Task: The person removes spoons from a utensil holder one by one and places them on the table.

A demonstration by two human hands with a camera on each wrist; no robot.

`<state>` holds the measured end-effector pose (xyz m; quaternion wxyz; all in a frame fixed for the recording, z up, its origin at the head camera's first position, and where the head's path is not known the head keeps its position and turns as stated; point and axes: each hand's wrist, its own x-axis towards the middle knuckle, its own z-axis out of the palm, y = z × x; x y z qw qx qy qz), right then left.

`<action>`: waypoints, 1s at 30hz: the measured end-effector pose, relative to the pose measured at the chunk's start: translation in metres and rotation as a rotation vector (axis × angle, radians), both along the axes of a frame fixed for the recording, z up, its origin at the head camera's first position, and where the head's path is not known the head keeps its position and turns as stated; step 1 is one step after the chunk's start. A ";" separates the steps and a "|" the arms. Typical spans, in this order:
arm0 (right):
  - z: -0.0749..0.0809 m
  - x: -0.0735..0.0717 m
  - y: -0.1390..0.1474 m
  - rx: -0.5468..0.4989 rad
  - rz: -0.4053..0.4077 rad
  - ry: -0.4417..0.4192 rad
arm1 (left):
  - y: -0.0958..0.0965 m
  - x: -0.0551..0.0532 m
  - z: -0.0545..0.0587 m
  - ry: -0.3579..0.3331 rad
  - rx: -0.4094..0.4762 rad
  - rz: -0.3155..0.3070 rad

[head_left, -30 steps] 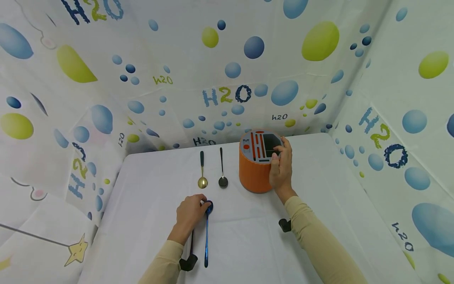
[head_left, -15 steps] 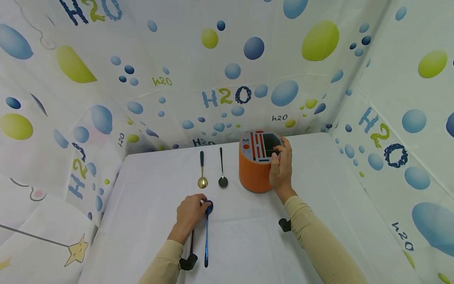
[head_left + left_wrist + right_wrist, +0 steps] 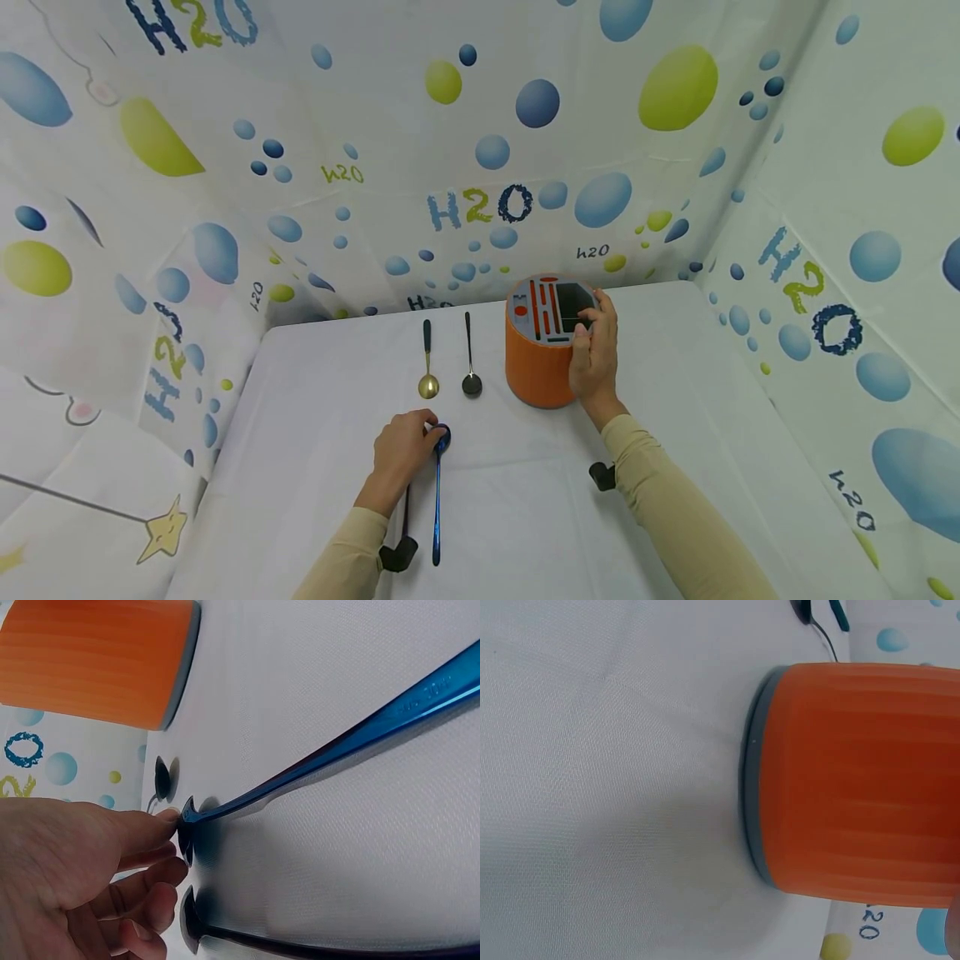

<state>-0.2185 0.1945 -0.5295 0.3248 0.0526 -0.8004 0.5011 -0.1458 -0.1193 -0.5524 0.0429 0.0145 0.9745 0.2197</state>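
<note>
- Head view: four spoons, one orange container [image 3: 540, 375], two hands. Blue spoon [image 3: 437, 500] lies near the front of the white cloth [image 3: 517, 525], bowl pinched by the left hand [image 3: 402, 458]. A dark long spoon [image 3: 406, 512] runs beside it, mostly blocked by that hand and a black wrist mount [image 3: 399, 554]. Further back, side by side: a gold spoon [image 3: 428, 385] and a small dark spoon [image 3: 472, 384].
- Same view: the right hand [image 3: 597, 358] has bent fingers gripping the container's right rim, covering part of the dark opening. Bubble-print wall [image 3: 442, 142] behind.
- Left wrist: thumb and finger really are on the blue bowl. Three spoon bowls countable, container up in the corner.
- Right wrist: container fills the right side, bits of two spoons above it. Only a sliver of hand, so can't tell its grip from here.
</note>
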 end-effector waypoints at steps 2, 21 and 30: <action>0.000 0.000 0.000 0.000 0.000 -0.003 | -0.001 0.000 0.000 -0.002 0.004 0.000; -0.001 -0.002 -0.002 -0.004 0.001 0.011 | -0.005 -0.006 -0.001 0.030 0.027 0.005; -0.001 -0.002 -0.001 -0.009 0.006 0.008 | -0.005 -0.011 0.003 0.041 0.023 0.008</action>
